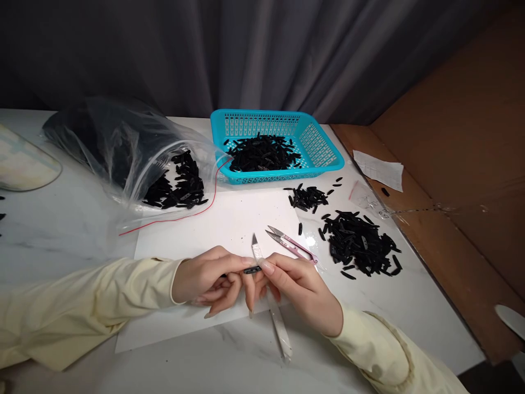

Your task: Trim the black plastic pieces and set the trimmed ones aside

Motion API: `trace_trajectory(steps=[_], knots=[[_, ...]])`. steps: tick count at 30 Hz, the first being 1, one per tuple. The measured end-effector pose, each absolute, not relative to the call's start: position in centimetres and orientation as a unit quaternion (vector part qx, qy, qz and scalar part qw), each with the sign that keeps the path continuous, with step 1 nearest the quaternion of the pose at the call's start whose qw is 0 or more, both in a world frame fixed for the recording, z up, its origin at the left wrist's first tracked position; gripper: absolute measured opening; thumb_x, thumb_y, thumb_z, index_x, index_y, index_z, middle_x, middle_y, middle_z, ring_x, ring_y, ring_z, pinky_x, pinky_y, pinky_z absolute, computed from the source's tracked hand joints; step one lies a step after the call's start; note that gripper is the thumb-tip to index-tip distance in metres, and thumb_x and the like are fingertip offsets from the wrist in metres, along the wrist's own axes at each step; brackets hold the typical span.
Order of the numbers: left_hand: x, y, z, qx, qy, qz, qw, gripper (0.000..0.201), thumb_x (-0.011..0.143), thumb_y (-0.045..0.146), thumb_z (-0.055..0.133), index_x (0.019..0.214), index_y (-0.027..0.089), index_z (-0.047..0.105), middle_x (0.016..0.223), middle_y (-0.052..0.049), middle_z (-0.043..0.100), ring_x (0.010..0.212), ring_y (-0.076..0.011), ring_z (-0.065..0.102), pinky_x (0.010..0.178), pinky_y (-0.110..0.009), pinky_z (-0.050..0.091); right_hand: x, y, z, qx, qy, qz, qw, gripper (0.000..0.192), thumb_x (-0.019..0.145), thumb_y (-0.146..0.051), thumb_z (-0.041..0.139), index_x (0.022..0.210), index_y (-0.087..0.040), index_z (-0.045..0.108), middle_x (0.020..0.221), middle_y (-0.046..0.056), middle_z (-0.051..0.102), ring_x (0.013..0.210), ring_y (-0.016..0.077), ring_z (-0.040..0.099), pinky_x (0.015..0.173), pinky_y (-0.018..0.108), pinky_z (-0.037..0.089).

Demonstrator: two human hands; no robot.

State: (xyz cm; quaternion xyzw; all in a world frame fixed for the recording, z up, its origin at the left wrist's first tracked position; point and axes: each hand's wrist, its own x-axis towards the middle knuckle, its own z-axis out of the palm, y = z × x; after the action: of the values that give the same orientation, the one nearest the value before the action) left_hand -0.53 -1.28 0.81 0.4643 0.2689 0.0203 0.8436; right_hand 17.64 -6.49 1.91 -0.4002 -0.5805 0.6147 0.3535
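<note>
- Two hands in play: your left (217,276) and right (301,287) pinch one small black piece (251,270) at its ends, over the white sheet (180,241)!
- Marks on that small clear bag (365,200), off to your right, and you can't make them out; the paper slip (379,169) on the cardboard (356,139) is too small to read.
- Into the blue basket (214,128): a heap of black pieces (264,153), loose inside.
- Left of it, your big zip bag (110,142) lies on its side, more black pieces spread near its mouth.
</note>
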Motion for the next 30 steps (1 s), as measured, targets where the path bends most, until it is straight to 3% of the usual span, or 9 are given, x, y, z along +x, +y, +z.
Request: trace_trajectory(steps=[5,12,21,23,25,27,30], knots=[[-0.4,-1.3,0.7,0.464,0.257,0.029,0.847,0.047,0.087,0.036,0.032,0.065,0.009,0.062,0.031,0.002,0.042,0.022,-0.0050,0.020,0.025,-0.019,0.014,17.9,-6.7,1.5,-0.434,-0.609,0.572,0.337,0.029,0.094,-0.027,0.039,0.076,-0.015,0.057,0.066,0.001,0.063,0.060,0.0084,0.054,0.055,0.019,0.041],[-0.4,-1.4,0.6,0.443,0.263,0.050,0.855,0.039,0.087,0.038,0.036,0.058,0.015,0.048,0.030,0.008,0.027,0.024,-0.0046,0.019,0.026,-0.016,0.015,18.2,-6.8,1.7,-0.435,-0.646,0.537,0.323,0.028,0.094,-0.025,0.038,0.080,-0.015,0.060,0.072,0.002,0.063,0.056,0.0084,0.048,0.054,0.020,0.039],[-0.4,-1.3,0.8,0.374,0.267,0.047,0.887,0.042,0.086,0.045,0.039,0.058,0.015,0.048,0.032,0.007,0.031,0.023,-0.0035,0.019,0.023,-0.013,0.020,18.3,-7.0,2.0,-0.430,-0.667,0.505,0.339,0.027,0.094,-0.023,0.037,0.080,-0.016,0.059,0.073,0.002,0.064,0.058,0.0089,0.053,0.056,0.020,0.042],[-0.4,-1.0,0.6,0.331,0.243,0.045,0.911,0.042,0.086,0.047,0.036,0.065,0.014,0.052,0.036,0.004,0.041,0.023,-0.0050,0.027,0.023,-0.015,0.028,18.7,-6.4,2.6,-0.460,-0.685,0.438,0.357,0.027,0.094,-0.022,0.038,0.078,-0.016,0.059,0.072,0.002,0.064,0.058,0.0093,0.054,0.057,0.020,0.042],[-0.3,-0.5,0.3,0.280,0.205,0.040,0.937,0.046,0.086,0.051,0.031,0.076,0.013,0.055,0.047,-0.002,0.054,0.030,-0.0116,0.045,0.027,-0.021,0.038,19.5,-4.7,3.6,-0.501,-0.711,0.320,0.375,0.027,0.093,-0.022,0.040,0.077,-0.016,0.060,0.068,0.001,0.062,0.055,0.0089,0.053,0.056,0.021,0.041],[-0.1,0.0,-0.2,0.223,0.167,0.040,0.960,0.052,0.084,0.055,0.029,0.084,0.011,0.056,0.060,-0.009,0.062,0.051,-0.0236,0.063,0.032,-0.027,0.045,20.4,-1.9,5.1,-0.524,-0.747,0.164,0.375,0.024,0.092,-0.022,0.043,0.077,-0.016,0.060,0.063,0.000,0.060,0.048,0.0082,0.050,0.054,0.021,0.039],[0.0,0.5,-0.7,0.129,0.144,0.069,0.979,0.056,0.082,0.057,0.033,0.090,0.007,0.056,0.077,-0.015,0.064,0.078,-0.0328,0.066,0.049,-0.034,0.053,21.0,3.0,7.1,-0.531,-0.779,0.015,0.332,0.021,0.091,-0.023,0.044,0.076,-0.016,0.059,0.064,0.001,0.062,0.048,0.0102,0.050,0.055,0.024,0.038]])
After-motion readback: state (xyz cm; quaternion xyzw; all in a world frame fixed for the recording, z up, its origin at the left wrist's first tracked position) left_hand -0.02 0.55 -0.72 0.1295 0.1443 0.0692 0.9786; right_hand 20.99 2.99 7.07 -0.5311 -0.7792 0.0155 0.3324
